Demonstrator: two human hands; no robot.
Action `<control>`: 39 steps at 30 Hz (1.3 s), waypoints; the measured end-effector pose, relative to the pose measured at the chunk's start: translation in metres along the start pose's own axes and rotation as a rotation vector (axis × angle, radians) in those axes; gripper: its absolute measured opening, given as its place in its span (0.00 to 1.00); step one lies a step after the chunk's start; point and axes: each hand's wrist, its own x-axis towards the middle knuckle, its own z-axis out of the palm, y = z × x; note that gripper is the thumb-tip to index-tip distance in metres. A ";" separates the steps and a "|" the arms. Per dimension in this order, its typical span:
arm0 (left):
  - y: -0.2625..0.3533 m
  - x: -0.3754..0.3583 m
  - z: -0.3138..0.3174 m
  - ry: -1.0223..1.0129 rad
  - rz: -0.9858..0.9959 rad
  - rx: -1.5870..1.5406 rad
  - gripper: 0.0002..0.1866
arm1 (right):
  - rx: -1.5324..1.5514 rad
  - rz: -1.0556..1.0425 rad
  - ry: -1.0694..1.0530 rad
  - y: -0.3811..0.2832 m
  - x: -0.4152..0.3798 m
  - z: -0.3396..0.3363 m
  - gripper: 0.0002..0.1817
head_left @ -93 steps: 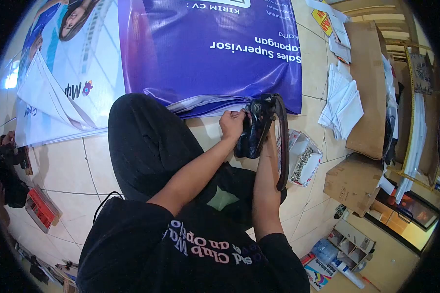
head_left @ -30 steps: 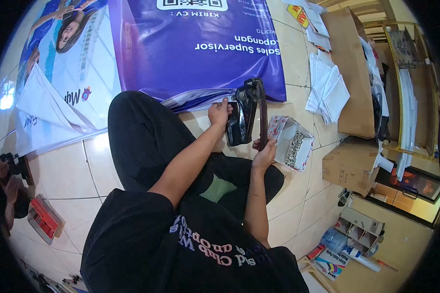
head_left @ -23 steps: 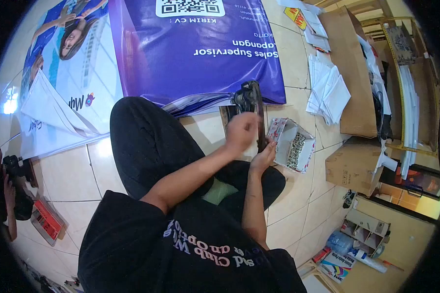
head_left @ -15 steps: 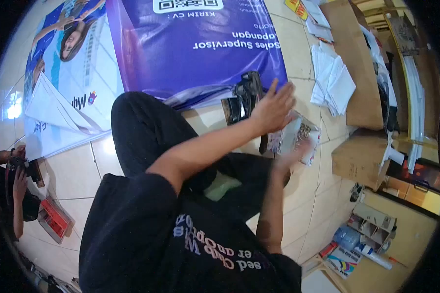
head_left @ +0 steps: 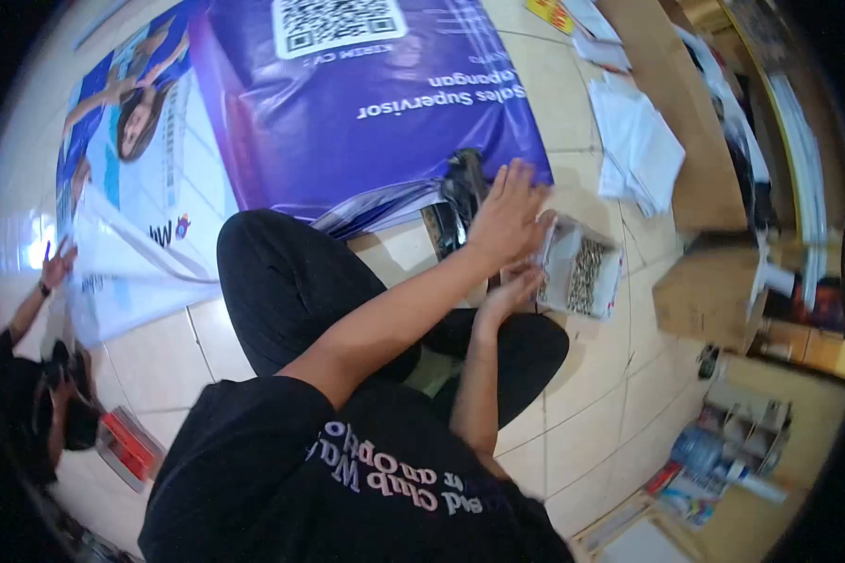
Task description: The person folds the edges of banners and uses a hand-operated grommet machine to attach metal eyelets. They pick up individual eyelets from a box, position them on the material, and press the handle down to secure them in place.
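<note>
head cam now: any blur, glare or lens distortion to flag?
Head view: motion blur smears the whole frame, worst at the right, where the paper stack and the eyelet box go soft; the left hand is blurred too. Fisheye bends the floor tiles, black vignette at corners; window glare on the tiles at far left.

Head camera, looking steeply down, close above lap, tiled floor beyond

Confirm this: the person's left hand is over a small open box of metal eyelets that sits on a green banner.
Not quite. The head view shows the left hand over the open box of eyelets, but the box sits on the tiled floor; the banner beside it is purple.
</note>
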 end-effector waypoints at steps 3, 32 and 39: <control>0.002 0.006 -0.011 -0.107 0.081 0.097 0.25 | -0.333 -0.017 -0.034 -0.040 -0.020 0.003 0.19; -0.156 -0.087 0.001 -0.393 0.044 0.387 0.14 | -0.745 -0.024 -0.733 -0.045 0.003 0.054 0.30; -0.171 -0.071 0.000 -0.440 -0.041 0.144 0.12 | -0.810 -0.133 -0.751 -0.038 0.008 0.046 0.26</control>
